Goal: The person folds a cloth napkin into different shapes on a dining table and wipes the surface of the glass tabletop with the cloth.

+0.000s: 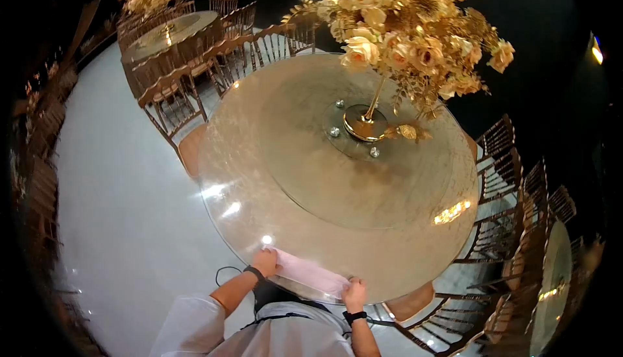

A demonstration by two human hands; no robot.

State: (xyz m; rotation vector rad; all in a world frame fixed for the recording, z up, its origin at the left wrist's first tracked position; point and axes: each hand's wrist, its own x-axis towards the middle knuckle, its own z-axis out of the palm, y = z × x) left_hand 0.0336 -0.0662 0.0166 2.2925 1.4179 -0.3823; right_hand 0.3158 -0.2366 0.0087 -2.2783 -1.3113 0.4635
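A pale pink folded cloth [308,274] stretches between my two hands along the near edge of the round table [363,253]. My left hand [265,263] grips its left end, fingers closed. At the other end, my right hand [354,295] pinches the cloth's right corner. The cloth lies on or just over the glossy tabletop; I cannot tell how much of it touches. A dark band circles each wrist.
A gold-stemmed flower centrepiece [409,39] stands on the glass turntable [305,182], with small glass holders [334,132] around its base. Wooden chairs [496,227] line the right side, another chair [175,107] the left. A second table [172,36] stands behind.
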